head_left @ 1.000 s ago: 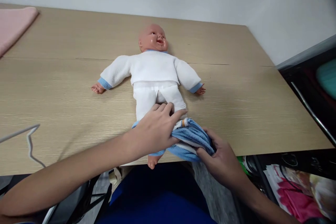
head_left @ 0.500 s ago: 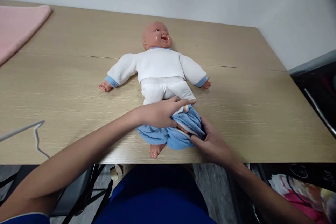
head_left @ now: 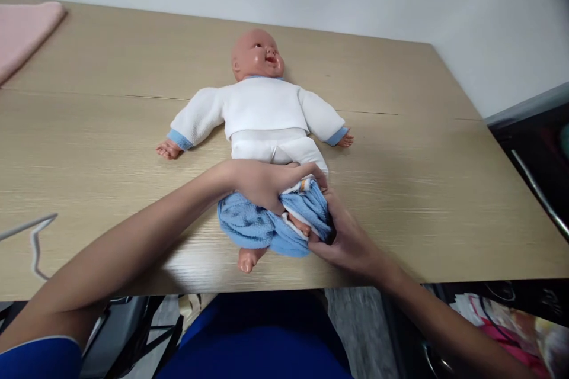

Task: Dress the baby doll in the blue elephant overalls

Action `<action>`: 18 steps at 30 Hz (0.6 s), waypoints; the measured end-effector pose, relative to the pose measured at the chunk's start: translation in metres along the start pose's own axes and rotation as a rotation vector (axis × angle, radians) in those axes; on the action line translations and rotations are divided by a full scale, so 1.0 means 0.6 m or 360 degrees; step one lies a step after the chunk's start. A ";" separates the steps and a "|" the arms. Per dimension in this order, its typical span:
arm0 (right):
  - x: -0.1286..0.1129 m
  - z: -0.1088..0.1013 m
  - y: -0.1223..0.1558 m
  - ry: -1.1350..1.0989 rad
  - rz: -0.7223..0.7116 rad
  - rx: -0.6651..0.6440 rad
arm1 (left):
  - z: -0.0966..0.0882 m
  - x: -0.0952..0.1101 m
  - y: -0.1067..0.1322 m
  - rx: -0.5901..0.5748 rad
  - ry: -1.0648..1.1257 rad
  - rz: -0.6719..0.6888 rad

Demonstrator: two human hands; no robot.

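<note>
A baby doll (head_left: 267, 103) lies on its back on the table, wearing a white top with blue cuffs. Bunched around its lower legs is a pair of light blue pants (head_left: 249, 222) with a white waistband. My left hand (head_left: 271, 183) grips the pants' upper edge, its fingers reaching over the doll's leg. With thumb and fingers, my right hand (head_left: 340, 231) holds the right side of the same pants. One doll foot (head_left: 249, 259) sticks out below the cloth; the other shows partly inside the opening between my hands.
A folded pink cloth (head_left: 26, 35) lies at the table's far left. A white hanger (head_left: 38, 237) rests near the front left edge. Below stand a dark chair (head_left: 120, 325) at left and a bag with items (head_left: 511, 320) at right. A wall borders the table's back.
My right hand has closed in toward my left at the pants' edge. More of the doll's foot shows in the opening. The view has shifted slightly.
</note>
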State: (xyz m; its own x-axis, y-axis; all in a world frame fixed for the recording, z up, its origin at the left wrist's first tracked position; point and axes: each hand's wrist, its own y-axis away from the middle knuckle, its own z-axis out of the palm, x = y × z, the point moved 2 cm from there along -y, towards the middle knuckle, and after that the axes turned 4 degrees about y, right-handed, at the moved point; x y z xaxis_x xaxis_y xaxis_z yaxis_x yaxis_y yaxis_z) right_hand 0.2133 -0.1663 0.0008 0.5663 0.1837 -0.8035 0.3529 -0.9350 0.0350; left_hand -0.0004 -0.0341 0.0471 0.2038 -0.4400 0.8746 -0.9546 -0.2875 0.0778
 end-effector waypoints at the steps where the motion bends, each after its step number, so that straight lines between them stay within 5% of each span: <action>1: 0.002 -0.002 0.000 -0.0014 -0.0024 0.0018 | -0.002 -0.001 0.001 -0.0054 0.0100 0.0008; 12: 0.020 -0.047 -0.035 0.0087 -0.0592 0.0476 | -0.026 0.004 0.023 0.0041 0.0546 0.0150; 18: 0.052 -0.055 -0.047 -0.0054 -0.0361 0.0594 | -0.023 0.004 0.027 0.0195 0.0385 0.0054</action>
State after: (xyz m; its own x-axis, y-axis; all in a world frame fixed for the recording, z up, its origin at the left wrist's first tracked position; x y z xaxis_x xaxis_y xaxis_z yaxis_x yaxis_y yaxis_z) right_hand 0.2455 -0.1244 -0.0059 0.4786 0.3928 -0.7853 0.1687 -0.9188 -0.3567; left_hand -0.0184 -0.0278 0.0570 0.1000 -0.2392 0.9658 -0.9236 -0.3833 0.0007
